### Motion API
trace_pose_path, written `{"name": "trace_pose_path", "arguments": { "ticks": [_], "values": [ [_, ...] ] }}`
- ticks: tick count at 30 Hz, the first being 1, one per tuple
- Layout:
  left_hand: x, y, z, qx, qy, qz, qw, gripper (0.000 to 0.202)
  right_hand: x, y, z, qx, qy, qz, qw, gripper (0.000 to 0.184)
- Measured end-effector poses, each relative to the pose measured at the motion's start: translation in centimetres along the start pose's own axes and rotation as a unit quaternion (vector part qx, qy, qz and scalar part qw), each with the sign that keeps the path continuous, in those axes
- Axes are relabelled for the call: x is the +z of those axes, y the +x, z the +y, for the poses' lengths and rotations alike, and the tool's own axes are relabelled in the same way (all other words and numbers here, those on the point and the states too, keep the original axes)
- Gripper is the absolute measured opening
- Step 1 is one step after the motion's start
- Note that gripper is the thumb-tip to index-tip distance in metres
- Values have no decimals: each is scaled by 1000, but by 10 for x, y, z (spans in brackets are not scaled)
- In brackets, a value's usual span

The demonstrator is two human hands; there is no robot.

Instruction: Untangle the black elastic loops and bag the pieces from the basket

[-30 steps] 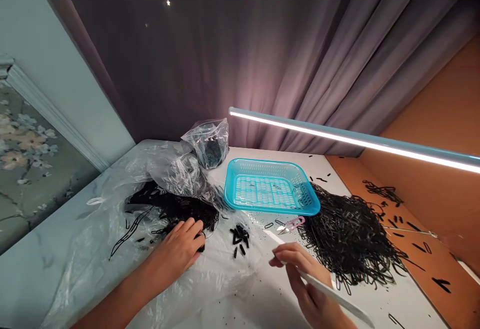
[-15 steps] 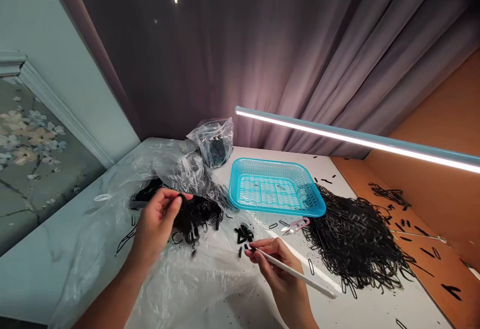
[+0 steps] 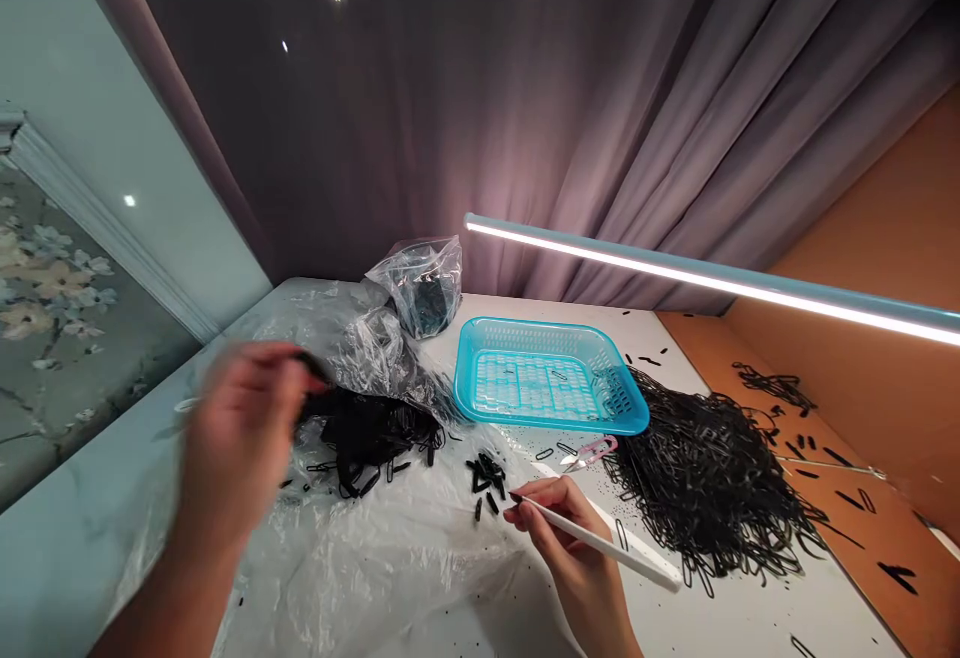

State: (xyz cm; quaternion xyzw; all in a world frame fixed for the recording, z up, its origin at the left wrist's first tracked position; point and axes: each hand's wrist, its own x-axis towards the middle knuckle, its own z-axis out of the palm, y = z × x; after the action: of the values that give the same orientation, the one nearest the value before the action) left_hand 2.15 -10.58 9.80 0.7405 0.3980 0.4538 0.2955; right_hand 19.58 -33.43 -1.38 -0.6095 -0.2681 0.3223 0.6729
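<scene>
Swept leftward in half a second, the blurred left hand [image 3: 241, 428] appears to pinch a dark strip [image 3: 313, 369] beside the tangled black heap [image 3: 375, 428] on crumpled clear plastic sheeting [image 3: 352, 553]; the right hand [image 3: 574, 538] grips a slim white stick [image 3: 600, 540]. Slow, light handling should limit snagging.

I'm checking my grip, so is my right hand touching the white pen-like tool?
Touching. The head view shows your right hand pinching the white pen-like tool between thumb and fingers, near its narrow end.

Left hand [image 3: 244, 428] has shifted toward left edge of tabletop [image 3: 82, 548]; right hand [image 3: 566, 533] closer to small black pieces [image 3: 487, 473] than a second ago.
</scene>
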Motion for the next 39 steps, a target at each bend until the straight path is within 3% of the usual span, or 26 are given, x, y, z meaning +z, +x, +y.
{"name": "trace_pose_path", "arguments": {
  "ticks": [2,4,7,11,15,21,26,32,35,39],
  "values": [
    [24,-25,-4,-54,-26,-223,973,22,1,0,-1,17,28,-9,999,23],
    [49,-53,-10,-115,-91,-376,915,21,2,-1,-3,35,53,-16,998,24],
    [72,-89,-20,-190,-174,-454,853,23,2,-3,-4,54,59,-30,996,23],
    [76,-106,-23,-261,-244,-459,814,22,-1,-4,3,61,41,-54,996,20],
    [71,-109,-24,-269,-261,-447,812,18,1,-2,2,88,56,-76,992,20],
    [68,-113,-28,-254,-229,-434,834,12,10,-3,-10,99,77,-95,988,21],
    [69,-110,-26,-215,-195,-402,869,9,14,-3,-1,56,48,-106,992,14],
    [69,-107,-24,-205,-178,-388,881,10,17,-3,3,60,45,-108,991,18],
    [68,-108,-25,-159,-146,-363,906,12,18,-5,-2,61,48,-112,991,22],
    [66,-113,-27,-64,-79,-289,952,13,20,-9,-6,53,59,-101,992,24]
  ]
}}
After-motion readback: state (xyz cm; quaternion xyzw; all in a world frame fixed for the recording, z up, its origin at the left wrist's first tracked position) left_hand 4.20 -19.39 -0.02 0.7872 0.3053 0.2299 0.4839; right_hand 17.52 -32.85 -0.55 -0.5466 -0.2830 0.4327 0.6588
